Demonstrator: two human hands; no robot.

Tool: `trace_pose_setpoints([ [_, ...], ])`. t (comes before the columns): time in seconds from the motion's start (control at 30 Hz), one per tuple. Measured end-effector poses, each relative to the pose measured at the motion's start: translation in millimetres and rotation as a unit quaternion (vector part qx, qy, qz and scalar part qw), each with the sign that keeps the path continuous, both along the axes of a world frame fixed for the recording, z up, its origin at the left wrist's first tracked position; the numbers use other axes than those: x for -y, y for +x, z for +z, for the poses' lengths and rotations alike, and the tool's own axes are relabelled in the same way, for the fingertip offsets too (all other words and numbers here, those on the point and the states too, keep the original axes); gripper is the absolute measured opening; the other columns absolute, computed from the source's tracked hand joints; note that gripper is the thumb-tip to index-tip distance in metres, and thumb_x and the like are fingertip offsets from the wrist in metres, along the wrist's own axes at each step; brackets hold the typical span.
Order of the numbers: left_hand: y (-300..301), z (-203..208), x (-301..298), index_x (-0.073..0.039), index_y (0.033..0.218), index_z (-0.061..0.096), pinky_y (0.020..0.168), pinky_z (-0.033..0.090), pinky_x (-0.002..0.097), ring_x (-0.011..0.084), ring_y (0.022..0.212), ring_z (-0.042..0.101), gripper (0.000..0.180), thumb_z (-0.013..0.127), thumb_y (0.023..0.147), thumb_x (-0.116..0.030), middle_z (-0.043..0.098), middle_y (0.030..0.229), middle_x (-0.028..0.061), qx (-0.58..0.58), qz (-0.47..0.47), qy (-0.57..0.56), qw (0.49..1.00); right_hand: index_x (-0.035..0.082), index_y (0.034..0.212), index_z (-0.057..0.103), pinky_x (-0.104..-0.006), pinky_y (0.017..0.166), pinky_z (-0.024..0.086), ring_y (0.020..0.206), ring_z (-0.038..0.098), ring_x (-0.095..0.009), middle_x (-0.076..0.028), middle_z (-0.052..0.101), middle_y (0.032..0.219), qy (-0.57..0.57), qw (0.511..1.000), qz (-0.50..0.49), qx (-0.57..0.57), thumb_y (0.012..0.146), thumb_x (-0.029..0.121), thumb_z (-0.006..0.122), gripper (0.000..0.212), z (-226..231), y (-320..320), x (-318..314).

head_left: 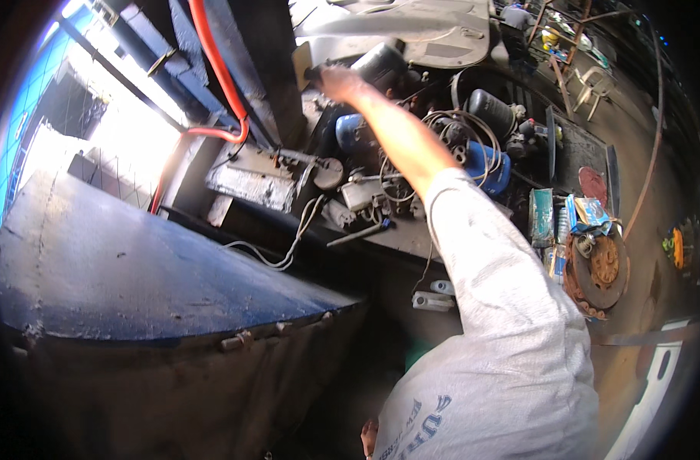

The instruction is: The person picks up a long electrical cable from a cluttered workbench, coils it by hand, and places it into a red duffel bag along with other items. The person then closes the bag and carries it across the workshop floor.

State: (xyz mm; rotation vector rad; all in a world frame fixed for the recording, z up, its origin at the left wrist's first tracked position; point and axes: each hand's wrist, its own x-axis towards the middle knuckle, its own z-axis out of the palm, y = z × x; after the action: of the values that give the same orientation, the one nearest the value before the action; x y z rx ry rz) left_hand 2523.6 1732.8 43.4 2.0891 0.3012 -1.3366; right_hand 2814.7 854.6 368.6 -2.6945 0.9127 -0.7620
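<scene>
My right arm, in a light grey sleeve, stretches up and across the view. At its end my right hand [338, 81] is closed at a dark piece [316, 73] that I cannot make out; the fingers are blurred. Just right of this hand lies a dark cylinder [380, 66], and a blue cylinder [350, 133] sits below it. Coiled cable [484, 138] and another blue cylinder [491, 167] lie to the right of my forearm. At the lower edge only a small part of my left hand [369, 437] shows beside my shirt; its fingers are mostly hidden.
A blue metal surface [150, 261] fills the lower left. A red hose [216, 61] hangs by a dark post. A light panel [411, 34] lies at the back. On the right are a rusty round part [597, 264], small boxes [541, 216] and a plastic chair [591, 88].
</scene>
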Motion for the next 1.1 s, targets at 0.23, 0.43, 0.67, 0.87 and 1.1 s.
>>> trace_pose_setpoints([
  [0.23, 17.4, -4.0, 16.9, -0.006, 0.148, 0.049, 0.094, 0.056, 0.0399, 0.0249, 0.110, 0.068, 0.056, 0.059, 0.102, -0.037, 0.067, 0.128, 0.0149, 0.010, -0.025, -0.022, 0.999, 0.000, 0.129, 0.062, -0.0517, 0.101, 0.050, 0.112, 0.066, -0.045, -0.030, 0.070, 0.111, 0.063, 0.998, 0.013, -0.002, 0.104, 0.048, 0.051, 0.055, 21.0, -70.7, -28.8],
  [0.43, 47.9, -7.2, 39.2, -0.006, 0.146, 0.051, 0.094, 0.056, 0.0387, 0.0234, 0.109, 0.068, 0.050, 0.056, 0.105, -0.034, 0.068, 0.126, 0.0144, 0.031, -0.062, -0.074, 0.995, 0.004, 0.115, 0.065, -0.0392, 0.064, 0.054, 0.069, 0.070, -0.028, -0.015, 0.072, 0.091, 0.125, 0.914, 0.283, 0.263, 0.099, 0.029, 0.068, 0.030, 8.3, -186.0, -188.6],
  [0.67, 142.0, 52.5, 184.6, -0.006, 0.143, 0.053, 0.095, 0.056, 0.0373, 0.0217, 0.108, 0.069, 0.043, 0.053, 0.108, -0.031, 0.069, 0.123, 0.0138, 0.089, -0.159, -0.271, 0.945, 0.014, 0.112, 0.068, -0.0381, 0.082, 0.048, 0.093, 0.069, -0.024, -0.003, 0.071, 0.100, 0.225, 0.883, 0.376, 0.169, 0.084, 0.017, 0.080, 0.030, -34.9, -314.4, -403.6],
  [0.87, 155.0, 112.0, 279.3, -0.007, 0.145, 0.052, 0.098, 0.055, 0.0398, 0.0236, 0.111, 0.068, 0.046, 0.047, 0.110, -0.037, 0.068, 0.125, 0.0151, -0.062, -0.155, -0.429, 0.888, 0.009, 0.111, 0.069, -0.0359, 0.084, 0.041, 0.077, 0.059, -0.021, -0.002, 0.062, 0.085, 0.316, 0.836, 0.385, 0.231, 0.085, 0.003, 0.075, 0.028, -20.4, -346.2, -473.2],
  [1.1, 121.5, 210.1, 358.9, -0.012, 0.161, 0.032, 0.107, 0.047, 0.0522, 0.0342, 0.130, 0.056, 0.087, 0.024, 0.100, -0.075, 0.055, 0.146, 0.0212, -0.479, -0.107, -0.513, 0.705, 0.010, 0.103, 0.072, -0.0366, 0.073, 0.051, 0.079, 0.063, -0.024, -0.005, 0.069, 0.089, 0.378, 0.820, 0.298, 0.309, 0.097, 0.017, 0.071, 0.009, -12.0, -368.8, -488.1],
])
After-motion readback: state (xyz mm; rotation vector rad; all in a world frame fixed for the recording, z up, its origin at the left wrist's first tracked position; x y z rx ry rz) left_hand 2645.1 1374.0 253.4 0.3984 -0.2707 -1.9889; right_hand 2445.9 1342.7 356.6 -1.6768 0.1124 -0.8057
